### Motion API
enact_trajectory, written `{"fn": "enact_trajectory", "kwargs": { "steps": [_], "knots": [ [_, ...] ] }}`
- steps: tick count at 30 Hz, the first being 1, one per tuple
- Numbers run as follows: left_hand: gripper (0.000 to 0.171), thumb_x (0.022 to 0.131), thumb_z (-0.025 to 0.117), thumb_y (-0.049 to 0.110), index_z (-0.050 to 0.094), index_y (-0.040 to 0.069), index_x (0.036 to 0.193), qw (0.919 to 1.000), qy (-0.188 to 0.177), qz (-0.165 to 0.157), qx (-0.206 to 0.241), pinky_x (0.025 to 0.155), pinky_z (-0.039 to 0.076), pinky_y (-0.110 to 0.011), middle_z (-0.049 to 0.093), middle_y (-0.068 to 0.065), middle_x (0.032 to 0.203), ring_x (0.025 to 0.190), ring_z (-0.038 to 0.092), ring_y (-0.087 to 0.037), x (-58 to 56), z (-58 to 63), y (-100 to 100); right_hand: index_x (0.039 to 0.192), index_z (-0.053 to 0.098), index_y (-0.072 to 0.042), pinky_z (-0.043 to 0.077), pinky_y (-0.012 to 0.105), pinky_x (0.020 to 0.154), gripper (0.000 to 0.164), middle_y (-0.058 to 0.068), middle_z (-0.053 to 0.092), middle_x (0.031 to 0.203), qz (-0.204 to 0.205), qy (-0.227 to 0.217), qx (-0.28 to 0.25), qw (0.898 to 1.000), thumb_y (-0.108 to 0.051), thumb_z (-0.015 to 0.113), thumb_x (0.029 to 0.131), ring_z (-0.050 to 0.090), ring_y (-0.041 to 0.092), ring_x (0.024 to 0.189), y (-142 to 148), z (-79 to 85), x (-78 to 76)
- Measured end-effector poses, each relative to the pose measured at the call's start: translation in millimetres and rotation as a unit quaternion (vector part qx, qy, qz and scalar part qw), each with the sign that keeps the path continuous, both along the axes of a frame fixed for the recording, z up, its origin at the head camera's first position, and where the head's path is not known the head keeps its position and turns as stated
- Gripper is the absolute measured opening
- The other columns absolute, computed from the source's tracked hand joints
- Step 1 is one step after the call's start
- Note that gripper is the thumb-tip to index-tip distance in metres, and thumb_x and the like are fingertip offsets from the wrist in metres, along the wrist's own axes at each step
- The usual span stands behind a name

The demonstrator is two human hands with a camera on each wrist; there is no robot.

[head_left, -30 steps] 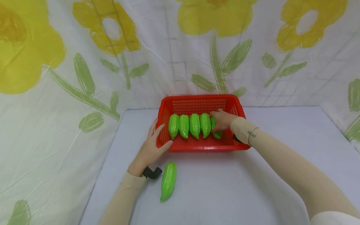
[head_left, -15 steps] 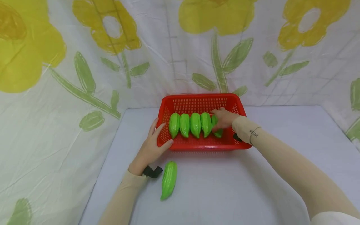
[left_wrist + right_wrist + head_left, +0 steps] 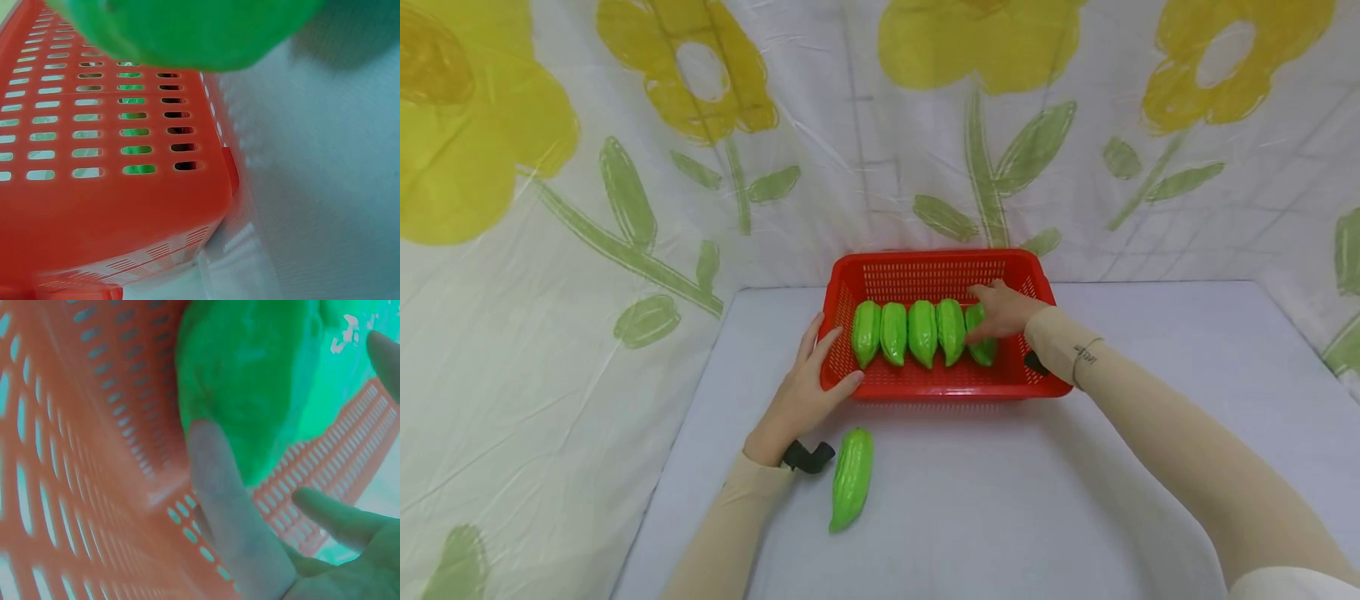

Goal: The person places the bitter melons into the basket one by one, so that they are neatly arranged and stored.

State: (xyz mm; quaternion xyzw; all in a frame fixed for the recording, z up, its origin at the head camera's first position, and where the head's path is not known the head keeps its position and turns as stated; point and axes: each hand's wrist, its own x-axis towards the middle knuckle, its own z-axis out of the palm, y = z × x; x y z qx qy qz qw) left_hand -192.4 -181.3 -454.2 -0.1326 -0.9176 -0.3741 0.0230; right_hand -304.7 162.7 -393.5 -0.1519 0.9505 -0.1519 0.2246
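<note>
Several glossy green vegetables, ridged and tapered like bitter melons, lie side by side in a red plastic basket (image 3: 940, 391). My right hand (image 3: 1006, 310) is inside the basket over the rightmost vegetable (image 3: 981, 335), fingers spread and partly covering it. In the right wrist view one fingertip (image 3: 205, 434) overlaps that vegetable's end (image 3: 250, 381); contact is hard to tell. My left hand (image 3: 801, 396) rests at the basket's left front corner, fingers extended along its side and thumb at the rim. Another green vegetable (image 3: 852, 481) lies on the table beside the left wrist.
The basket stands on a white-covered table (image 3: 1000, 508) near its back edge. Behind it hangs a white cloth (image 3: 820, 167) printed with yellow flowers. Slotted basket walls (image 3: 112, 206) show close up in the left wrist view. Black wrist mounts (image 3: 808, 457) sit on both arms.
My right hand has shifted slightly right and back, so more of the rightmost vegetable shows. The left hand stays at the basket's corner.
</note>
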Motion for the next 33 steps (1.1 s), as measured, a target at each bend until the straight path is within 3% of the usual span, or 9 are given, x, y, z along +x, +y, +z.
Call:
{"fn": "enact_trajectory", "kwargs": {
  "steps": [11,21,33],
  "knots": [
    [0.083,0.096,0.065,0.055,0.034,0.018,0.163,1.0,0.003,-0.002,0.001,0.11,0.043,-0.068,0.004,0.005,0.176,0.155,0.031,-0.036,-1.2,1.3,0.4,0.163,0.029,-0.004,0.029,0.065,0.122,0.091,0.023,0.031,0.167,0.005,0.025,-0.021,0.999,-0.04,0.074,0.093,0.014,0.044,0.158,1.0,22.8,0.0],
    [0.083,0.096,0.065,0.056,0.034,0.018,0.163,1.0,0.003,-0.002,-0.001,0.11,0.042,-0.068,0.003,0.004,0.176,0.155,0.031,-0.036,-0.4,0.4,0.6,0.162,0.031,-0.003,0.031,0.064,0.121,0.088,0.024,0.032,0.165,0.012,0.043,-0.04,0.998,-0.039,0.073,0.094,0.018,0.044,0.155,3.4,29.3,5.6],
    [0.083,0.096,0.064,0.057,0.034,0.018,0.163,1.0,0.001,-0.001,-0.002,0.111,0.042,-0.068,0.002,0.008,0.176,0.155,0.032,-0.035,-1.0,0.4,0.1,0.162,0.033,-0.006,0.038,0.061,0.117,0.086,0.023,0.026,0.166,0.023,0.056,-0.084,0.995,-0.042,0.073,0.095,0.029,0.04,0.151,-7.2,52.5,34.1]
  ]
}}
